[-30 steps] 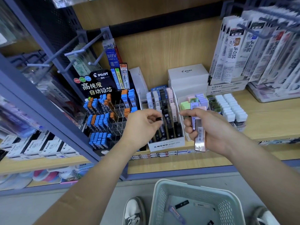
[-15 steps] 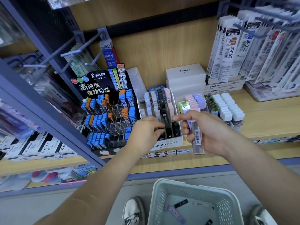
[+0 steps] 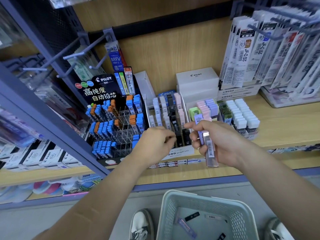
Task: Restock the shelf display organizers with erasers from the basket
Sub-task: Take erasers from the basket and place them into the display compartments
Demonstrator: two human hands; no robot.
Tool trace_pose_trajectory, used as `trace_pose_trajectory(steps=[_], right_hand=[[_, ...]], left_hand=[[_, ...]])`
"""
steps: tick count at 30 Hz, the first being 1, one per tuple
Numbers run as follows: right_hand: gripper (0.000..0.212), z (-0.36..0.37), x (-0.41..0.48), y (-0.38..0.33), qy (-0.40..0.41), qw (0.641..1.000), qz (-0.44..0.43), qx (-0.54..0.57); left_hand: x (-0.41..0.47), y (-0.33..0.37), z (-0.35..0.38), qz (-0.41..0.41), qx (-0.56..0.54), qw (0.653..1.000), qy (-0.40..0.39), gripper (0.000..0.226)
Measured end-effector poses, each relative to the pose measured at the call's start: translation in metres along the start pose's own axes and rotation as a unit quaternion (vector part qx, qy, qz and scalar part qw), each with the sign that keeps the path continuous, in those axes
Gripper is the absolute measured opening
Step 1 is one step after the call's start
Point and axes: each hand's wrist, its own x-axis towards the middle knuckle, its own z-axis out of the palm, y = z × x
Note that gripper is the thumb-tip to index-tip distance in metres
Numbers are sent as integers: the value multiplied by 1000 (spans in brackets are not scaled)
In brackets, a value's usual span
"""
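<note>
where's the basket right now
Head view, bottom right: the basket sits on the floor below the shelf, between the left shoe and right shoe.

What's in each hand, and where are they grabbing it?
The right hand grips slim cases around their middles. Whether the left hand pinches anything cannot be told.

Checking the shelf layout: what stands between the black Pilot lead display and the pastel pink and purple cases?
The white MONO graph organizer with clear dividers stands between them, partly filled with slim cases, as the head view shows.
</note>
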Motion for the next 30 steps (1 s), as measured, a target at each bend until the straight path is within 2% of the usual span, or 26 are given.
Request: trace_pose_trajectory(steps=[2,5,13,19,21,22,24,25,27,30], right_hand=[[21,1,-1,1,6,1000,-4,-8],[6,3,-3,3,12,1000,-4,-17],[6,3,-1,16,15,1000,-19,2],[2,4,-6,18,1,999,-28,-18],[4,4,-7,17,-9,999,-41,-34],[4,4,-8,17,-15,998,-48,-43],[6,5,-8,15,-25,996,-60,-67],[8,6,-9,15,-27,994,-65,-79],[12,7,-11,14,-28,992,-72,-104],[18,2,-15,8,-32,992,-49,-115]], left_hand=[[-3,2,1,6,16,999,-34,17],[-5,-1,0,-11,23,999,-31,18],[-8,-17,2,-33,40,998,40,16],[-2,-10,-5,-49,50,997,18,16],[1,3,-15,-96,-51,992,61,16],[3,10,-20,-129,-158,976,71,16],[3,24,-32,-172,-375,910,32,17],[3,29,-35,-176,-427,887,8,15],[2,36,-39,-175,-453,874,-8,9],[5,35,-43,-188,-490,851,32,9]])
